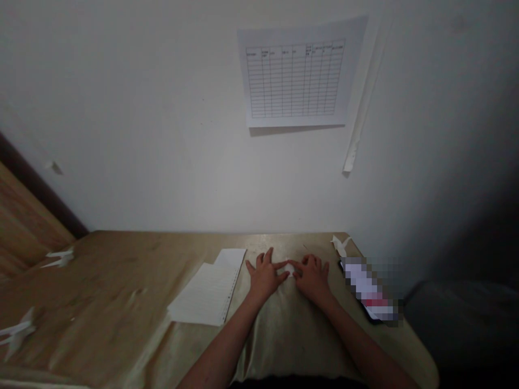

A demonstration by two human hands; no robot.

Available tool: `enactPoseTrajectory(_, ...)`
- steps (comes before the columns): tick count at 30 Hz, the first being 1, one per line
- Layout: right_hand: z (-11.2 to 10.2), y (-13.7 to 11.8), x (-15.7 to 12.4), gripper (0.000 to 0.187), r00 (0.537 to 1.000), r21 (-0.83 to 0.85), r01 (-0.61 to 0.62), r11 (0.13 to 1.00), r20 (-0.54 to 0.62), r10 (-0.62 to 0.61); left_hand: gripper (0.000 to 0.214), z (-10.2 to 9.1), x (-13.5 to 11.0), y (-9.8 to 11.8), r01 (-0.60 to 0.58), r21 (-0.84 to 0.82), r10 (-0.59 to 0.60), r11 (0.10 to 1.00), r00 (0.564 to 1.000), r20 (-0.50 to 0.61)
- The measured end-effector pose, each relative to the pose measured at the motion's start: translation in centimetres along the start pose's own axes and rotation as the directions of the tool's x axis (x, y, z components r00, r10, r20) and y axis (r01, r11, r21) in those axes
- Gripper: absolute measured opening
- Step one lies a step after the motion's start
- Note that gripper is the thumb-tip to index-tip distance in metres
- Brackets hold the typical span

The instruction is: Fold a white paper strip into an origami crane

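My left hand (265,274) and my right hand (312,275) rest side by side on the tan cloth-covered table (121,292), near its far edge. Between their fingertips lies a small white piece of paper (288,267). Both hands press on it with thumb and forefinger, the other fingers spread. Most of the paper is hidden by the fingers, so its shape is unclear.
A lined paper pad (208,294) lies left of my hands, with another white sheet (231,256) behind it. A phone (371,294) lies to the right. Small white folded paper pieces sit at the table's left (60,257) and back right (338,244). A printed table sheet (295,78) hangs on the wall.
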State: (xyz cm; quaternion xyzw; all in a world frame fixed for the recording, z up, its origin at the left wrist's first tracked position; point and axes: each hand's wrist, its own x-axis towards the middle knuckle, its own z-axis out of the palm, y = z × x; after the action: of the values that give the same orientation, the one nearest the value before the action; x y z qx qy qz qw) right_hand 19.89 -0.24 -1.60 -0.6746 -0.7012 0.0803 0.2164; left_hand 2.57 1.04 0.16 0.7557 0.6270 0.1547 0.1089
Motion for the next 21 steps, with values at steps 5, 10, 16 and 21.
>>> enactPoseTrajectory(5, -0.6, -0.6, 0.1, 0.048, 0.995, -0.092, -0.036, 0.995, 0.092, 0.044, 0.045, 0.1, 0.2, -0.2, 0.004, 0.062, -0.005, 0.998, 1.000, 0.019)
enactPoseTrajectory(10, -0.6, -0.8, -0.2, 0.049, 0.996, -0.106, -0.024, 0.994, 0.081, 0.032, 0.050, 0.6, 0.4, -0.4, 0.007, 0.078, -0.008, 0.997, 1.000, 0.015)
enactPoseTrajectory(16, 0.4, 0.1, -0.2, 0.047, 0.998, -0.053, -0.058, 0.997, -0.025, 0.057, 0.060, 1.2, 0.4, -0.7, 0.005, 0.056, -0.004, 0.998, 1.000, -0.023)
enactPoseTrajectory(21, 0.7, 1.0, 0.1, 0.037, 0.996, 0.022, -0.030, 0.999, -0.088, 0.032, 0.056, 0.9, 0.4, -0.6, 0.007, 0.008, -0.007, 1.000, 1.000, -0.018)
